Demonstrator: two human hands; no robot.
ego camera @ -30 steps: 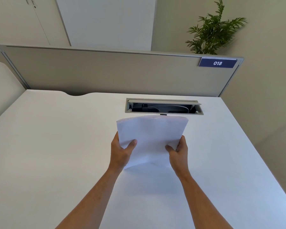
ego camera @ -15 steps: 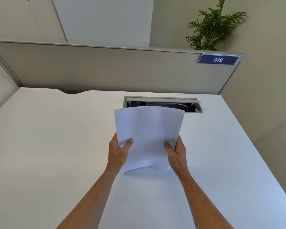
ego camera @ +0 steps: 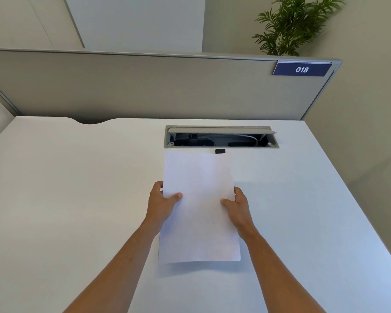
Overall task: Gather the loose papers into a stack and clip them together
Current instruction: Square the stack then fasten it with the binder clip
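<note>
A stack of white papers (ego camera: 200, 206) is held above the white desk (ego camera: 66, 199), tilted toward me with its near edge lifted and casting a shadow. My left hand (ego camera: 161, 203) grips its left edge, thumb on top. My right hand (ego camera: 238, 205) grips its right edge in the same way. A small black clip (ego camera: 220, 151) shows just past the stack's far edge, on the desk; most of it is hidden by the papers.
An open cable tray (ego camera: 220, 137) is sunk into the desk just behind the papers. A grey partition (ego camera: 145, 86) with a blue "018" sign (ego camera: 301, 69) closes the back. A potted plant (ego camera: 294, 23) stands behind it. The desk's right edge drops off.
The papers were upright and bowed, bottom edge on the desk; now both hands hold them flatter and lower, with the sheet extending toward me. The black clip shows again.
</note>
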